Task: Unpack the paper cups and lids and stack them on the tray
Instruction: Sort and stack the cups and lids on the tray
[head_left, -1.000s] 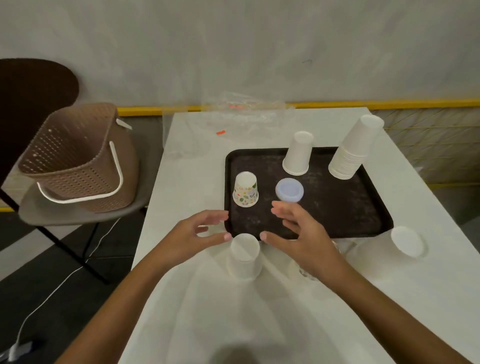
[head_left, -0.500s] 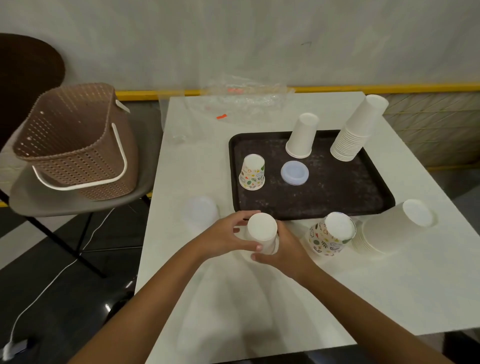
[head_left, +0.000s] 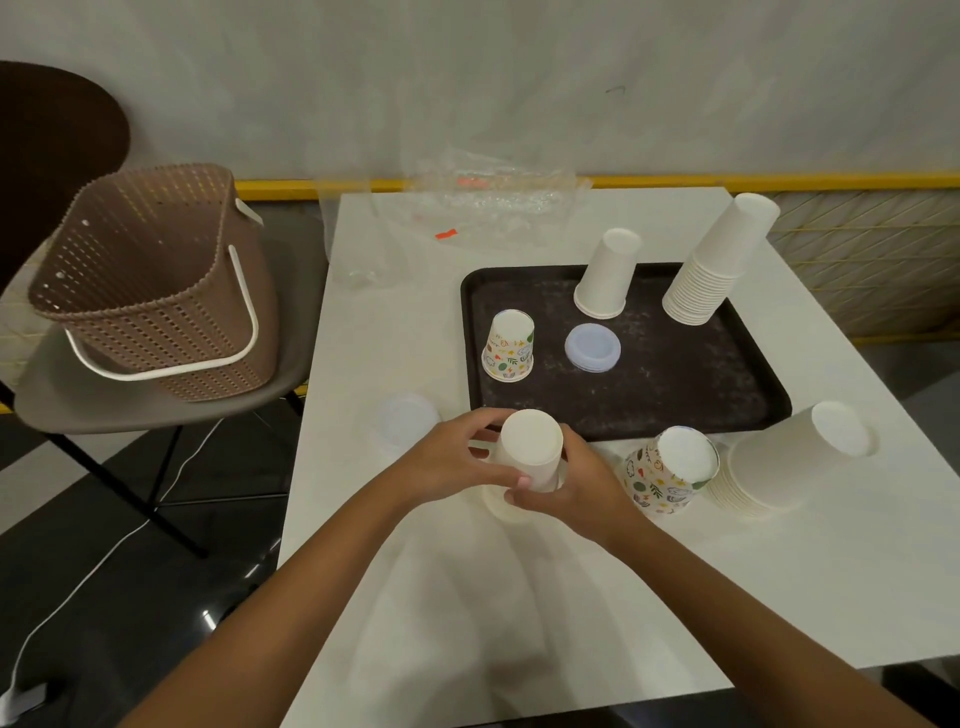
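Note:
A stack of upside-down white paper cups (head_left: 531, 440) stands on the table just in front of the dark tray (head_left: 737, 384). My left hand (head_left: 452, 460) grips its left side and my right hand (head_left: 571, 486) grips its right side lower down. On the tray stand a patterned cup (head_left: 509, 347), a pile of pale lids (head_left: 592, 347), a white cup stack (head_left: 607, 274) and a taller leaning white stack (head_left: 719, 262). In front of the tray's right end lean a patterned cup stack (head_left: 670, 470) and a wide white cup stack (head_left: 795, 460).
A clear lid (head_left: 408, 420) lies on the white table left of my hands. Crumpled clear plastic wrapping (head_left: 493, 200) sits at the table's far edge. A brown perforated basket (head_left: 150, 280) rests on a grey chair (head_left: 291, 332) to the left.
Both hands closed around the white cup stack, which was free a second ago. The view has tilted, showing the stacks in front of the tray.

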